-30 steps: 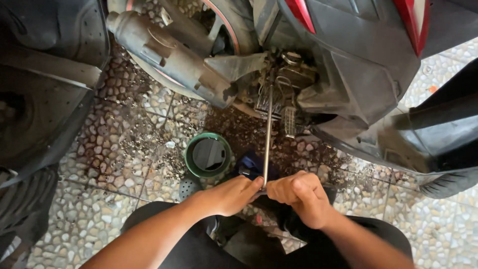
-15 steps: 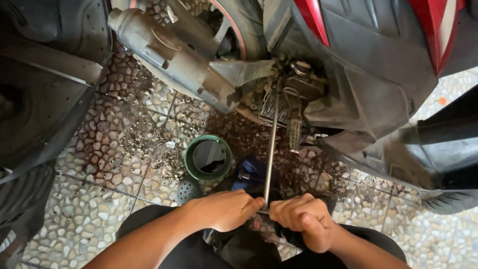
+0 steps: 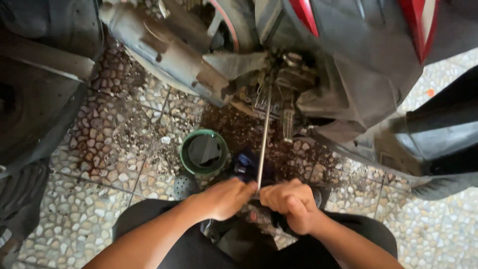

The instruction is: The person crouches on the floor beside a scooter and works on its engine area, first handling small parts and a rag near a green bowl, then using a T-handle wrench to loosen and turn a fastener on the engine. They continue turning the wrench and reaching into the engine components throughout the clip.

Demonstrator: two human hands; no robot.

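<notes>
I look down and see my two hands close together near my knees. My left hand [image 3: 226, 198] and my right hand [image 3: 291, 204] are both closed tight on the bottom end of a long metal rod [image 3: 264, 134]. It may have a cross handle there, but my fingers hide it, so I cannot tell. The rod goes straight up from my hands and its top end sits in the dirty metal parts [image 3: 279, 94] under a scooter [image 3: 348, 60], just beside the grey exhaust pipe [image 3: 164, 50]. The top end is small and dark, so I cannot see just how it sits in there. A round green tub [image 3: 203, 152] stands on the stone floor [image 3: 114, 144], just left of the rod, and it looks dark inside. A small blue thing [image 3: 244, 164] lies between the tub and the rod. The floor under the scooter looks dark and wet. I think the rod could slip off the part at the top if I tip it to one side, and then my hands could bang into the floor or the scooter. My hands could also slide if the rod is oily. If I bump the tub, it could tip over and spill.
</notes>
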